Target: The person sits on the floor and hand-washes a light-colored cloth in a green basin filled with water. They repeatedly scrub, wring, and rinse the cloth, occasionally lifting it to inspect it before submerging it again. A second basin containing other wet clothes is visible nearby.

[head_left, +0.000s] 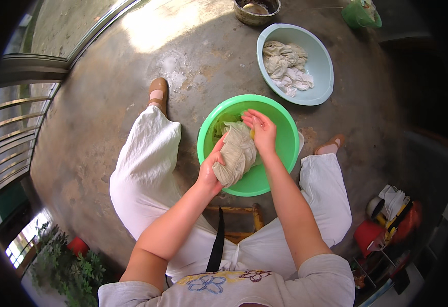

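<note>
In my left hand (211,171), a damp-looking beige cloth (236,153) is gripped by its near end. The cloth is bunched and hangs over the bright green basin (257,185), which stands between my legs. My right hand (263,134) is beside the cloth's far right side, its fingers stretched out and a little apart. A small yellow thing (252,134) shows between this hand and the cloth; what it is I cannot make out. Greenish-yellow water or material (216,128) lies inside the basin's left part, partly hidden by the cloth.
A pale blue basin (326,77) with crumpled beige and white cloths (288,64) stands beyond the green one. Farther back are a worn metal pot (254,19) and a green container (361,16). Red and yellow items crowd a rack at right; a leafy plant (70,261) is at left.
</note>
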The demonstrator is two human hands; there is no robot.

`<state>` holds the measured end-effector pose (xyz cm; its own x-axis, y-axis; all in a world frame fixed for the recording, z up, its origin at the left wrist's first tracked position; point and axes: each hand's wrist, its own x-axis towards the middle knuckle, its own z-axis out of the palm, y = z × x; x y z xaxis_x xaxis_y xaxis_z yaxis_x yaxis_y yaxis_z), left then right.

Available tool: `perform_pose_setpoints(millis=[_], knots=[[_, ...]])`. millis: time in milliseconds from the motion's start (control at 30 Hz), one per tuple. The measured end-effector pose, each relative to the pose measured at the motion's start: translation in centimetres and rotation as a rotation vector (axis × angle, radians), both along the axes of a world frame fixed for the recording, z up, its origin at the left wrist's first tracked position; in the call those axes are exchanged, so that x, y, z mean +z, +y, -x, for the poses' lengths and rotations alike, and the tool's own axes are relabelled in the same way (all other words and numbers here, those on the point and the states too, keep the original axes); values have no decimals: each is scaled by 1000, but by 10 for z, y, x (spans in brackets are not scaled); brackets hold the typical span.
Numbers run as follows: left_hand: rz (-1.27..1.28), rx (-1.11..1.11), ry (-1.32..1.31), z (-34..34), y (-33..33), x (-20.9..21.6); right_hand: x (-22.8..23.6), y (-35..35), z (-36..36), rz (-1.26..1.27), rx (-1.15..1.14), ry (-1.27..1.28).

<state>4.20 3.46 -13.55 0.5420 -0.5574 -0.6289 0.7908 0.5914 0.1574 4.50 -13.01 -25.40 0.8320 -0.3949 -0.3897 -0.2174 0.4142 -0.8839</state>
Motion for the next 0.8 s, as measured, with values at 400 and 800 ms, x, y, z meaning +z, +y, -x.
perform_pose_setpoints(millis=[400,800], knots=[[0,-164,86,32,-3,-21,75,89,79,711,391,122],[-198,-88,70,1,15,-65,72,69,56,-69,97,96]])
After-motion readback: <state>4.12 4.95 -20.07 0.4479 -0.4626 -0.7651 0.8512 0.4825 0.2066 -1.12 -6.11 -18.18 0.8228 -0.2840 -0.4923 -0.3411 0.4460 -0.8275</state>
